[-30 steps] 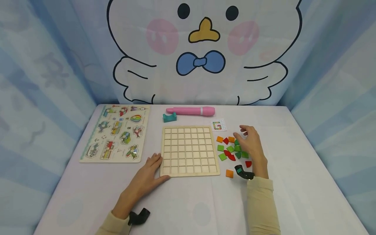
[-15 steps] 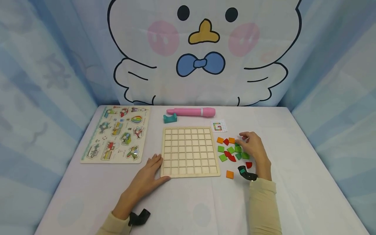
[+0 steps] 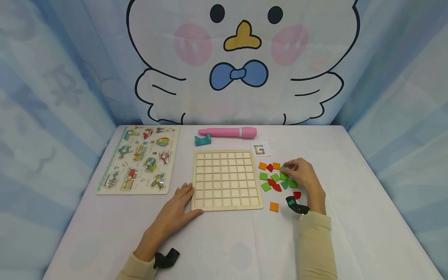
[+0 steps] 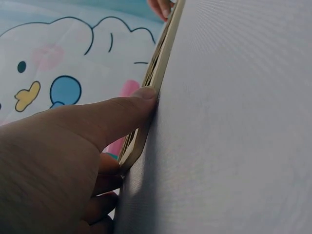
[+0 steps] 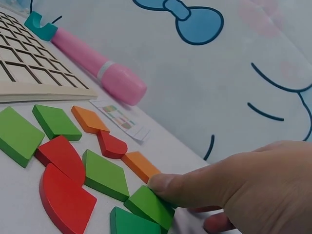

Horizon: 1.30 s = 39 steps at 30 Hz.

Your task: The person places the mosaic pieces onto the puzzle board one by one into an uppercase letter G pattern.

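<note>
On the counter (image 3: 350, 229) before a cartoon-bird backdrop (image 3: 241, 109), the left hand (image 3: 175, 212), fingers loose, touches the gridded wooden board (image 3: 224, 179), squared to the far edge; right of the board, the right hand (image 3: 303, 175) bends fingers over green tiles (image 5: 148, 207), grip unclear.

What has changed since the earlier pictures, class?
The right hand has shifted rightward and a little lower in the head view, closing in on the green pieces; whether it holds one is unclear. The left hand stays at the board, which hasn't visibly moved.
</note>
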Each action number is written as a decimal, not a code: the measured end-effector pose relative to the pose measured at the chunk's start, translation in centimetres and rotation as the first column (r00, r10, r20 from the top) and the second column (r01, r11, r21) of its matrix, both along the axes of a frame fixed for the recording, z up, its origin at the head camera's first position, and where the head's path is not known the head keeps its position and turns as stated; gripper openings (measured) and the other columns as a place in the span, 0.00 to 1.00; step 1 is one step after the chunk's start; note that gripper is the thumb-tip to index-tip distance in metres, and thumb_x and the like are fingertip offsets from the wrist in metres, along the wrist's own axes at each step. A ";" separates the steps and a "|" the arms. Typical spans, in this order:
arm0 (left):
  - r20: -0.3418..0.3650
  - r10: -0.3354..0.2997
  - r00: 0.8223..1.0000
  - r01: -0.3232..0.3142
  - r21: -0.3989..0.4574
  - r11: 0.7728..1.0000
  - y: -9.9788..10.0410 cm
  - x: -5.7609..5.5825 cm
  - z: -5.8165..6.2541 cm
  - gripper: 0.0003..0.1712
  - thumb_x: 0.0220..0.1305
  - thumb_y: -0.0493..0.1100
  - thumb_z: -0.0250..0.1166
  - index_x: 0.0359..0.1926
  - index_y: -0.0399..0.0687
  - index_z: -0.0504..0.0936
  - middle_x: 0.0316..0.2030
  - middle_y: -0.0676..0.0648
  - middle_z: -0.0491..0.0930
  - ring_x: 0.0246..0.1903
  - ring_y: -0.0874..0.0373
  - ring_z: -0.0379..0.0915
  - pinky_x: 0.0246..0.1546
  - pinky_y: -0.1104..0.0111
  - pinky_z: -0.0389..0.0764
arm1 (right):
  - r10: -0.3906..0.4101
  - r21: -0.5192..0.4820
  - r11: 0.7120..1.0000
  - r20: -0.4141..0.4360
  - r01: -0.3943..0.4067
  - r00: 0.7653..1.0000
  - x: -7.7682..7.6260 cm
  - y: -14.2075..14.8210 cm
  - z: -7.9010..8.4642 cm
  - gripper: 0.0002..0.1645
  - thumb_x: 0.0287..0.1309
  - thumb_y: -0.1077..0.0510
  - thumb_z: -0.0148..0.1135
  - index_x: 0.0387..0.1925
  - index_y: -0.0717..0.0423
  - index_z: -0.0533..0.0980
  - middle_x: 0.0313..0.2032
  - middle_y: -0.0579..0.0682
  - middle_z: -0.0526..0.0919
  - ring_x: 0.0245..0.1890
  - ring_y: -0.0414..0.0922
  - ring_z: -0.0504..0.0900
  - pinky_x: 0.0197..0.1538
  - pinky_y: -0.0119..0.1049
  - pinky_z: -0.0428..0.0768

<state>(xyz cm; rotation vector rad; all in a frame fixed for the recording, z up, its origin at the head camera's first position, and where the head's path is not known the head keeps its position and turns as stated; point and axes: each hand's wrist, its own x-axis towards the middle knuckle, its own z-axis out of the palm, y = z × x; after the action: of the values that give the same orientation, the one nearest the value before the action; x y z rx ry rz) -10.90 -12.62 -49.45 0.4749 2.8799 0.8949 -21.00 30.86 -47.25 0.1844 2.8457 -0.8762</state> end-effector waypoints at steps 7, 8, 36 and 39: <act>-0.009 0.002 1.000 -0.002 -0.001 1.000 0.0 0.0 0.0 0.49 0.60 0.60 0.70 0.72 0.36 0.65 0.75 0.39 0.61 0.77 0.43 0.52 0.78 0.50 0.56 | 0.026 -0.003 1.000 0.017 -0.026 1.000 -0.1 -0.1 -0.1 0.27 0.67 0.49 0.63 0.63 0.56 0.76 0.52 0.60 0.74 0.49 0.55 0.70 0.49 0.43 0.76; -0.010 0.002 1.000 -0.002 -0.003 1.000 0.0 0.0 0.0 0.49 0.60 0.60 0.70 0.72 0.36 0.65 0.75 0.39 0.61 0.77 0.44 0.52 0.78 0.50 0.56 | 0.028 -0.005 1.000 0.020 -0.028 0.999 -0.2 -0.2 -0.1 0.26 0.67 0.50 0.63 0.63 0.56 0.76 0.52 0.60 0.74 0.49 0.55 0.70 0.50 0.43 0.76; -0.012 -0.005 1.000 0.005 -0.010 1.000 -0.1 -0.1 -0.2 0.49 0.60 0.61 0.71 0.72 0.35 0.66 0.74 0.39 0.62 0.77 0.44 0.53 0.78 0.51 0.56 | 0.014 -0.063 0.998 -0.054 -0.018 0.998 -0.2 -0.7 0.4 0.19 0.71 0.59 0.57 0.60 0.60 0.74 0.53 0.63 0.79 0.51 0.57 0.75 0.66 0.56 0.75; -0.026 -0.008 1.000 0.008 -0.012 1.000 -0.1 -0.1 -0.2 0.49 0.59 0.59 0.71 0.71 0.34 0.67 0.74 0.38 0.63 0.76 0.43 0.54 0.78 0.50 0.57 | 0.011 -0.061 0.998 -0.056 -0.014 0.998 -0.3 -0.9 0.7 0.19 0.72 0.58 0.56 0.61 0.59 0.74 0.54 0.62 0.78 0.52 0.57 0.74 0.66 0.56 0.75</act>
<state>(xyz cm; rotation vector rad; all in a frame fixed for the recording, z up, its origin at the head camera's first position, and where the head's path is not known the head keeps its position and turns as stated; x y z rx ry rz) -11.04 -12.75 -49.63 0.4999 2.9024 0.8771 -21.31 29.93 -46.54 0.1363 2.8628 -0.9804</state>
